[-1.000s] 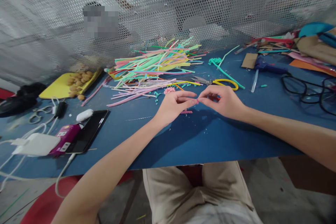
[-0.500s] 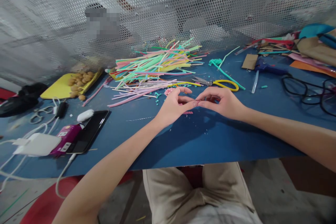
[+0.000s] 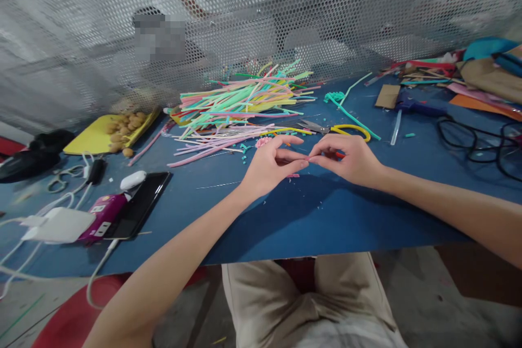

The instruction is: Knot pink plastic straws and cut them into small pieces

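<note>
My left hand (image 3: 271,166) and my right hand (image 3: 346,159) meet fingertip to fingertip just above the blue table (image 3: 285,217). Both pinch a tiny pink piece (image 3: 308,159) between thumb and forefinger; most of it is hidden by the fingers. A short pink straw bit (image 3: 292,175) lies on the table under my left hand. A small pink frilly piece (image 3: 263,141) sits just beyond my left hand. Yellow-handled scissors (image 3: 345,129) lie right behind my right hand.
A heap of coloured straws (image 3: 240,103) fills the table's middle back. At left lie a phone (image 3: 136,204), a pink power bank (image 3: 101,215), a white charger (image 3: 57,224) with cables and a yellow tray of nuts (image 3: 110,130). Black cable (image 3: 477,141), blue glue gun (image 3: 416,104) and paper scraps at right. Perforated metal screen behind.
Both hands stayed joined at the fingertips. The fingers shifted slightly around the pink piece, and my left forefinger curled up and then came down again.
</note>
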`<state>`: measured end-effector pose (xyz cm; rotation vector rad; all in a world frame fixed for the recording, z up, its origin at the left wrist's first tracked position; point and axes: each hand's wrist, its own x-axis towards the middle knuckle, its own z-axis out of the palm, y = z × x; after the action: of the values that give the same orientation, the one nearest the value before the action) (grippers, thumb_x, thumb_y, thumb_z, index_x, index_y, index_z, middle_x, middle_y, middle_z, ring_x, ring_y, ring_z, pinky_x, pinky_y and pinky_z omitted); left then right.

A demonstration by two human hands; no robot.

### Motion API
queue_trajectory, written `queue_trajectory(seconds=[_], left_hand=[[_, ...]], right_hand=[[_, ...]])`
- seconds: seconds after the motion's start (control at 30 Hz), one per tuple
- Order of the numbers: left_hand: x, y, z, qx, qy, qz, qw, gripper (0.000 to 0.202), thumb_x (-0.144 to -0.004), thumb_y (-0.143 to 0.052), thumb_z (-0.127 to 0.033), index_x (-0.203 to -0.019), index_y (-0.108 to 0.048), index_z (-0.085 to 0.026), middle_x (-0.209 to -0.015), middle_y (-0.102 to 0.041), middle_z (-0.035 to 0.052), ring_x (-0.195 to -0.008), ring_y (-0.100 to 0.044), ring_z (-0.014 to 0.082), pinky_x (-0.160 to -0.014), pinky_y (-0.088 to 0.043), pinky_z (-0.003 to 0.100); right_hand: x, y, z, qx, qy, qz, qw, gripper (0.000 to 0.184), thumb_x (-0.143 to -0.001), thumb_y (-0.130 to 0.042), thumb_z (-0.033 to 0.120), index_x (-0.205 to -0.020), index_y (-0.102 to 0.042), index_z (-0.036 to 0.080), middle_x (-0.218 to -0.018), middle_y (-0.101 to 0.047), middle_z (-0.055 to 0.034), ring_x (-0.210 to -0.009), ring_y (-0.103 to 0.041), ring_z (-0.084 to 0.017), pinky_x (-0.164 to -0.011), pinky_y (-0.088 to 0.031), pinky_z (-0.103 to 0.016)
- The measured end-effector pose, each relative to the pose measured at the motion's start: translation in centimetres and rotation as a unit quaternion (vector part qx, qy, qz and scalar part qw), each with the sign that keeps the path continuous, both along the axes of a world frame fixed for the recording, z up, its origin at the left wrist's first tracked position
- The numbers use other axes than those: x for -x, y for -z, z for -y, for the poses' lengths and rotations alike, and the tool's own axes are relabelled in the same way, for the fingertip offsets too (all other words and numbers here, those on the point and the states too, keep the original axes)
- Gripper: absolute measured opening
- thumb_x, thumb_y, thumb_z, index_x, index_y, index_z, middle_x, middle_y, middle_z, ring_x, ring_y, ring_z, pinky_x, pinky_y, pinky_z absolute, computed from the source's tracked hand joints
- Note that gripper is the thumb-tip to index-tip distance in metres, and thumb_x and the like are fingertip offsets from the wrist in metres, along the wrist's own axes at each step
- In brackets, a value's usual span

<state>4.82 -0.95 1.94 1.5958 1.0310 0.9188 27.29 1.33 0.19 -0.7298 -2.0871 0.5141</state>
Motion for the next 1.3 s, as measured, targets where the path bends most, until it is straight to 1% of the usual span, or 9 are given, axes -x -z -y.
queue_trajectory(seconds=[0.23, 0.33, 0.5, 0.63, 0.73, 0.93, 1.07, 1.2, 1.3], left_hand=[[0.0, 0.2, 0.4, -0.082, 0.000, -0.029, 0.996, 0.051, -0.081, -0.076, -0.049, -0.118, -0.060, -0.017, -0.091, -0.078, 0.0071, -0.076, -0.075, 0.0200, -0.068, -0.065, 0.032], [-0.1, 0.3, 0.5, -0.102, 0.000, -0.042, 0.994, 0.047, -0.083, -0.074, -0.050, -0.114, -0.063, -0.017, -0.092, -0.078, 0.0070, -0.075, -0.075, 0.0192, -0.071, -0.064, 0.032], [0.0, 0.3, 0.3, -0.141, -0.017, -0.091, 0.986, 0.036, -0.086, -0.071, -0.050, -0.102, -0.072, -0.018, -0.091, -0.077, 0.0067, -0.077, -0.074, 0.0183, -0.074, -0.064, 0.031], [0.3, -0.1, 0.0, -0.137, -0.005, -0.094, 0.986, 0.033, -0.088, -0.068, -0.049, -0.098, -0.076, -0.018, -0.093, -0.076, 0.0062, -0.079, -0.072, 0.0173, -0.075, -0.062, 0.029], [0.4, -0.2, -0.2, -0.126, -0.005, -0.092, 0.988, 0.034, -0.088, -0.068, -0.049, -0.097, -0.076, -0.018, -0.093, -0.076, 0.0064, -0.079, -0.071, 0.0168, -0.073, -0.061, 0.027], [0.3, 0.5, -0.4, -0.097, -0.006, -0.095, 0.991, 0.034, -0.086, -0.070, -0.050, -0.095, -0.075, -0.018, -0.087, -0.075, 0.0054, -0.074, -0.071, 0.0162, -0.069, -0.061, 0.026], [0.2, 1.1, -0.5, -0.087, 0.005, -0.104, 0.991, 0.031, -0.087, -0.069, -0.048, -0.094, -0.074, -0.018, -0.085, -0.075, 0.0049, -0.073, -0.072, 0.0160, -0.068, -0.059, 0.025], [0.7, 1.1, -0.9, -0.128, 0.016, -0.153, 0.980, 0.027, -0.089, -0.066, -0.045, -0.094, -0.075, -0.020, -0.081, -0.075, 0.0036, -0.070, -0.070, 0.0150, -0.066, -0.055, 0.025], [2.0, 0.4, -1.9, -0.182, 0.004, -0.204, 0.962, 0.024, -0.091, -0.065, -0.043, -0.096, -0.076, -0.022, -0.086, -0.076, 0.0036, -0.075, -0.070, 0.0154, -0.071, -0.052, 0.026]], right_hand=[[0.1, 0.0, 0.2, -0.041, 0.003, 0.009, 0.999, 0.009, -0.091, -0.068, 0.029, -0.089, -0.071, 0.021, -0.080, -0.070, -0.0012, -0.063, -0.055, -0.011, -0.061, -0.046, -0.027], [0.1, -0.1, 0.2, -0.065, 0.001, 0.019, 0.998, 0.009, -0.093, -0.066, 0.028, -0.091, -0.071, 0.022, -0.083, -0.072, -0.0023, -0.068, -0.058, -0.013, -0.065, -0.048, -0.029], [0.0, 0.0, 0.1, -0.057, -0.008, 0.040, 0.998, 0.010, -0.095, -0.063, 0.030, -0.097, -0.071, 0.024, -0.092, -0.075, -0.0040, -0.078, -0.064, -0.017, -0.075, -0.051, -0.033], [-0.1, 0.2, 0.0, -0.021, 0.003, 0.042, 0.999, 0.016, -0.094, -0.063, 0.033, -0.105, -0.069, 0.023, -0.094, -0.074, -0.0051, -0.072, -0.061, -0.016, -0.069, -0.049, -0.032], [-0.1, 0.4, -0.1, -0.014, 0.011, 0.038, 0.999, 0.020, -0.093, -0.065, 0.034, -0.108, -0.068, 0.022, -0.093, -0.073, -0.0048, -0.071, -0.059, -0.015, -0.067, -0.047, -0.030], [0.2, 0.5, -0.1, -0.020, 0.017, 0.041, 0.999, 0.017, -0.093, -0.066, 0.038, -0.097, -0.071, 0.022, -0.084, -0.071, -0.0027, -0.067, -0.057, -0.014, -0.065, -0.045, -0.029], [0.2, 0.8, -0.1, -0.026, 0.019, 0.057, 0.998, 0.014, -0.094, -0.063, 0.033, -0.094, -0.071, 0.021, -0.081, -0.071, -0.0024, -0.065, -0.056, -0.014, -0.064, -0.044, -0.029], [0.0, 0.8, -0.1, -0.021, 0.030, 0.069, 0.997, 0.011, -0.092, -0.063, 0.030, -0.092, -0.068, 0.021, -0.082, -0.070, -0.0026, -0.066, -0.055, -0.014, -0.064, -0.043, -0.030], [-0.2, 0.7, -0.3, -0.002, 0.045, 0.070, 0.997, 0.013, -0.094, -0.061, 0.033, -0.092, -0.066, 0.021, -0.079, -0.067, -0.0023, -0.064, -0.053, -0.014, -0.063, -0.042, -0.030]])
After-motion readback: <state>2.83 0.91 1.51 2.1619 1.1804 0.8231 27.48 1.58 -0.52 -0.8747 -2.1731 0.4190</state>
